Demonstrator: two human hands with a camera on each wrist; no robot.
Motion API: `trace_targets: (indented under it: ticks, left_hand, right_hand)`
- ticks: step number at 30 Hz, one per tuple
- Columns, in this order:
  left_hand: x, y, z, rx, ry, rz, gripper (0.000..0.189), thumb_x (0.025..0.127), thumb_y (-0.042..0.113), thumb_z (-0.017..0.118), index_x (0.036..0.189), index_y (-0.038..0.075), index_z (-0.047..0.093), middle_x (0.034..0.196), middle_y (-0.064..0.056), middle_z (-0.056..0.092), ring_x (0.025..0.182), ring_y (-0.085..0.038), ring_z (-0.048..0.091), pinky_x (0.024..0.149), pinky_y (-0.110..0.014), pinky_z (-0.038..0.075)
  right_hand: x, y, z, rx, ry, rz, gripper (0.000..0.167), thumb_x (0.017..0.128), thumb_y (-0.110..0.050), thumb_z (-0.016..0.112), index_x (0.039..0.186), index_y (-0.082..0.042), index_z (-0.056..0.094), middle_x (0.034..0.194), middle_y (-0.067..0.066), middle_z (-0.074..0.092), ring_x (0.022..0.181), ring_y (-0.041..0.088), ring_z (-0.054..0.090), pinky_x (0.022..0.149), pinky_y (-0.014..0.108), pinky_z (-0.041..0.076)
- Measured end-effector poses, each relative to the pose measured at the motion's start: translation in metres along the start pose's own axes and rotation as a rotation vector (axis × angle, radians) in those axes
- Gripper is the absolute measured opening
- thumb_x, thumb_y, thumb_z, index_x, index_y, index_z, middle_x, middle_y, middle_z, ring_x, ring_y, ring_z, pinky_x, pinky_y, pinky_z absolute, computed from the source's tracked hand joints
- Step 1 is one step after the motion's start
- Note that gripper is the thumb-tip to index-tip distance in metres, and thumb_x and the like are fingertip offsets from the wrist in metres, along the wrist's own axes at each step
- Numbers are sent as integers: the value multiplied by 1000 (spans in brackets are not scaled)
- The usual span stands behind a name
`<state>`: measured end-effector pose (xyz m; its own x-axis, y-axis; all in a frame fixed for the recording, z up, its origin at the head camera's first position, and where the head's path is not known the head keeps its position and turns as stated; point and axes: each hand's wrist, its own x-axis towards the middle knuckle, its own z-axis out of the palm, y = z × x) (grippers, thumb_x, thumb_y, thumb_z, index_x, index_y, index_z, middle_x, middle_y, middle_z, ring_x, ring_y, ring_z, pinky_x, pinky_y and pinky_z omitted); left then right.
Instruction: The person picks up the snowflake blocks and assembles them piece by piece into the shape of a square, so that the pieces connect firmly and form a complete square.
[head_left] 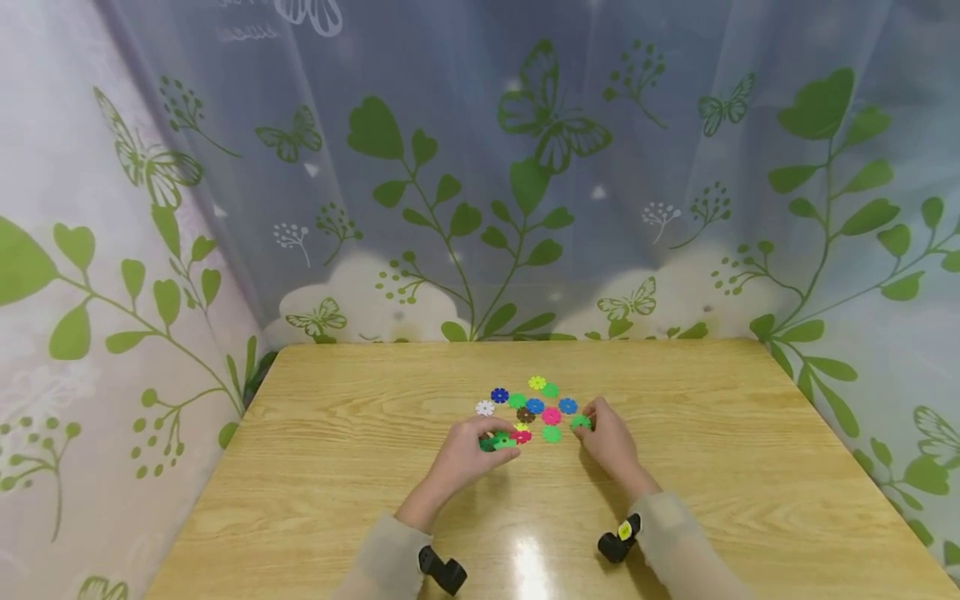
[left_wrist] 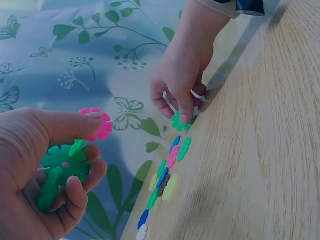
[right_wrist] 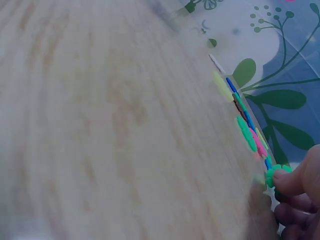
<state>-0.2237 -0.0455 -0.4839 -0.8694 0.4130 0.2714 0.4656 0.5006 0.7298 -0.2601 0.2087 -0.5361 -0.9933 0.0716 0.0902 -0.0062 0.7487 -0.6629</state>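
Observation:
My left hand (head_left: 459, 457) holds a small joined cluster of notched plastic discs. In the left wrist view, the cluster shows dark green discs (left_wrist: 67, 162), a lighter green piece and a pink disc (left_wrist: 103, 126) under the thumb. My right hand (head_left: 613, 443) pinches a green notched disc (head_left: 581, 422) between thumb and fingertips, at the right end of the loose discs. The right wrist view shows that same green disc (right_wrist: 278, 175) at the thumb tip. Just beyond the hands lie a bright pink disc (head_left: 551, 416), a green disc (head_left: 552, 434) and a brown disc (head_left: 525, 415).
Several more discs lie flat on the wooden table (head_left: 337, 467), among them a white disc (head_left: 485, 408), a dark blue disc (head_left: 499, 395) and a yellow disc (head_left: 537, 382). A leaf-and-butterfly patterned curtain (head_left: 450, 208) hangs behind the table and along both sides.

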Motion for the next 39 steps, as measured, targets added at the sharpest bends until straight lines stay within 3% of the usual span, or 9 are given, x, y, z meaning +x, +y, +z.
trace_targets:
  ticks: [4, 11, 18, 24, 31, 39]
  left_hand:
    - [0, -1, 1, -3, 9, 2, 27, 81, 26, 74, 104, 14, 70, 107, -1, 65, 96, -17, 59, 80, -28, 52]
    - [1, 1, 0, -14, 0, -8, 28, 83, 29, 71, 107, 15, 69, 108, -1, 65, 100, -18, 59, 81, -29, 52]
    - [2, 0, -3, -31, 10, -9, 27, 83, 27, 72, 107, 16, 69, 106, 0, 65, 90, -14, 58, 69, -22, 51]
    - [3, 1, -6, -34, 8, -19, 28, 83, 29, 71, 108, 16, 69, 104, 0, 65, 90, -13, 58, 70, -22, 50]
    - [2, 1, -8, -57, 8, -34, 29, 83, 33, 70, 108, 17, 70, 101, 0, 64, 82, -11, 56, 64, -22, 50]
    - [1, 0, -7, -65, 12, -36, 28, 83, 32, 70, 107, 18, 70, 101, 1, 65, 82, -10, 56, 63, -22, 51]
  right_hand:
    - [-5, -1, 2, 56, 51, -39, 23, 85, -6, 65, 105, -1, 55, 89, 13, 61, 81, 26, 57, 67, 41, 50]
    - [-13, -9, 4, 169, 111, -102, 14, 87, -5, 63, 99, 2, 59, 83, 10, 59, 70, 20, 54, 56, 28, 47]
    - [-22, -29, 2, 329, 100, -147, 15, 88, -3, 62, 102, 1, 58, 71, 10, 60, 63, 24, 55, 50, 24, 42]
    - [-30, -50, 1, 485, 102, -214, 19, 85, 2, 64, 104, 1, 61, 64, 10, 61, 56, 31, 56, 44, 19, 39]
    - [-41, -72, 1, 717, 25, -108, 23, 88, -2, 62, 110, 6, 60, 72, 26, 62, 48, 14, 49, 47, 23, 47]
    - [-47, -84, 2, 779, -7, -21, 24, 89, -3, 61, 111, 4, 61, 70, 17, 63, 49, 13, 49, 48, 22, 45]
